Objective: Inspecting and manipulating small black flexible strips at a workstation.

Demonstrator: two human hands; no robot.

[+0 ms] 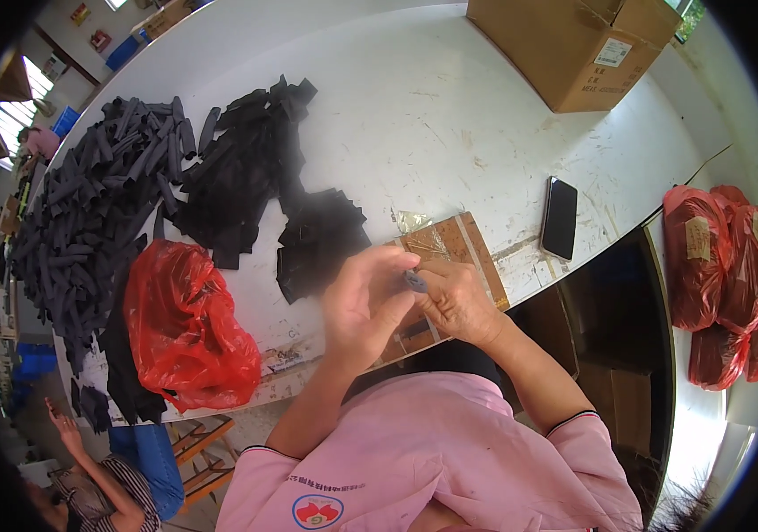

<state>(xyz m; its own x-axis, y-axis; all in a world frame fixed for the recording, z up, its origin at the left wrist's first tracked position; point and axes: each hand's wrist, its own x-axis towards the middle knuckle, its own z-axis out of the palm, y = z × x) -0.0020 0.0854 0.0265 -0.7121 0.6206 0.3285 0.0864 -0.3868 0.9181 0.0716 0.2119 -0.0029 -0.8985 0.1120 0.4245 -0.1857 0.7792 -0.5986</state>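
Observation:
Above the near edge of the white table, my two hands meet. My right hand (460, 300) is closed, pinching a small dark grey rolled fabric piece (415, 281) between thumb and fingers. Around the other side of that piece curves my left hand (359, 306), its thumb and fingers apart; whether its palm touches the piece is hard to make out. Beneath the hands lies a brown board with tape strips (467, 244), partly covered by them. Flat black fabric pieces (321, 235) spread beyond my left hand.
Dark grey rolled pieces (99, 186) heap at the left, beside a red plastic bag (185, 328). A phone (560, 218) lies right of the board. A cardboard box (565, 53) stands at the back; filled red bags (716, 266) sit far right. Another person's hand (64, 427) shows lower left.

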